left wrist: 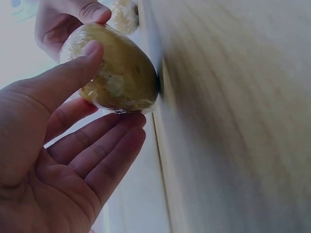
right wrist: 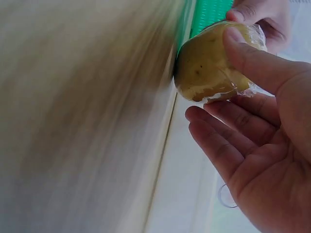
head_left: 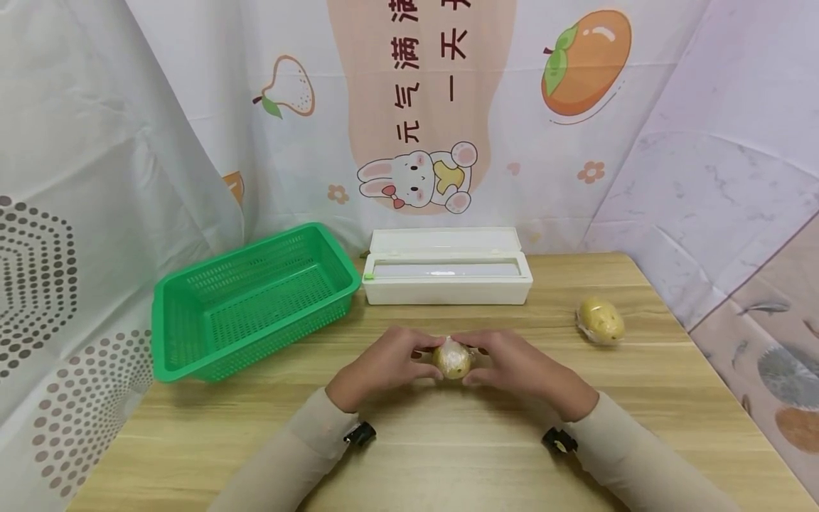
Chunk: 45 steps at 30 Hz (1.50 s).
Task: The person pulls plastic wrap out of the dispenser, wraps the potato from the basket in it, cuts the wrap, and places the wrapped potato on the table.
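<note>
A potato wrapped in clear cling film (head_left: 452, 360) is on the table in the middle of the head view, with a hand on each side. My left hand (head_left: 399, 360) pinches it from the left, thumb on the near side and fingertips behind. From the right, my right hand (head_left: 505, 361) pinches it in the same way. In the left wrist view the film lies close over the potato (left wrist: 124, 73), whose lower end meets the tabletop. Loose film edges stick out near the fingers in the right wrist view, beside the potato (right wrist: 204, 63).
A second film-wrapped potato (head_left: 600, 321) lies toward the right edge of the wooden table (head_left: 441, 462). Behind the hands stands a white cling film box (head_left: 448, 291), its lid raised and a roll inside. A green plastic basket (head_left: 256, 338) sits at the left.
</note>
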{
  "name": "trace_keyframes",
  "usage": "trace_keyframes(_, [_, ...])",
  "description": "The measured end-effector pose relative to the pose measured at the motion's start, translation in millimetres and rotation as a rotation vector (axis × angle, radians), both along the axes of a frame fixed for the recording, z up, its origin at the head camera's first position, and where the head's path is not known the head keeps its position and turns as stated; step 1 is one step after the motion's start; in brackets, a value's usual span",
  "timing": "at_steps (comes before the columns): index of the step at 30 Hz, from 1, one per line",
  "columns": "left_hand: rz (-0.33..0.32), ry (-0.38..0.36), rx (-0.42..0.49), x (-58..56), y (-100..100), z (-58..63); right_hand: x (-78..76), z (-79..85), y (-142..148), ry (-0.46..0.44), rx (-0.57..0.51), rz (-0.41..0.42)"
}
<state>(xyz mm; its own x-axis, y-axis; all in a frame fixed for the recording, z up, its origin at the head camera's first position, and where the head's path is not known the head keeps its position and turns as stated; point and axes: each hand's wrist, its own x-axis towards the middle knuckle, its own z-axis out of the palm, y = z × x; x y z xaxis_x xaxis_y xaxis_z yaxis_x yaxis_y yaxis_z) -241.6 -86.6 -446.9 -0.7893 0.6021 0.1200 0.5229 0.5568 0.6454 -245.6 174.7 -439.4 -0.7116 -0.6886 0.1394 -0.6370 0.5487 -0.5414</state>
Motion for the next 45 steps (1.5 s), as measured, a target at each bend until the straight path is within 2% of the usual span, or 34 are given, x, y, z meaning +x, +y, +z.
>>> trace_keyframes(10, [-0.014, -0.027, 0.06, -1.3, 0.0, -3.0, -8.1, -2.8, 11.4, -0.073, -0.067, 0.07])
trace_keyframes(16, [-0.008, -0.08, 0.128, -2.3, -2.4, -3.9, -11.8, 1.8, 13.6, -0.129, -0.119, 0.099])
trace_keyframes(21, [-0.01, -0.136, 0.173, -2.9, -4.3, -5.0, -11.2, 5.7, 12.5, -0.137, -0.129, 0.095])
trace_keyframes(27, [0.003, -0.274, 0.256, -3.6, -2.7, -4.2, -9.0, 6.8, 10.2, -0.184, -0.156, 0.031])
trace_keyframes(34, [0.083, -0.387, 0.318, -3.7, 2.3, -6.2, -5.0, 1.2, 2.0, -0.226, -0.206, -0.091])
trace_keyframes(38, [0.126, -0.503, 0.355, -2.2, 5.5, -9.3, -3.6, -3.2, -3.3, -0.249, -0.228, -0.164])
trace_keyframes(42, [0.167, -0.627, 0.385, -0.6, 8.9, -12.0, -2.7, -6.5, -6.4, -0.307, -0.25, -0.241])
trace_keyframes(45, [0.2, -0.68, 0.394, 0.2, 10.4, -13.6, -1.8, -7.8, -7.5, -0.387, -0.271, -0.289])
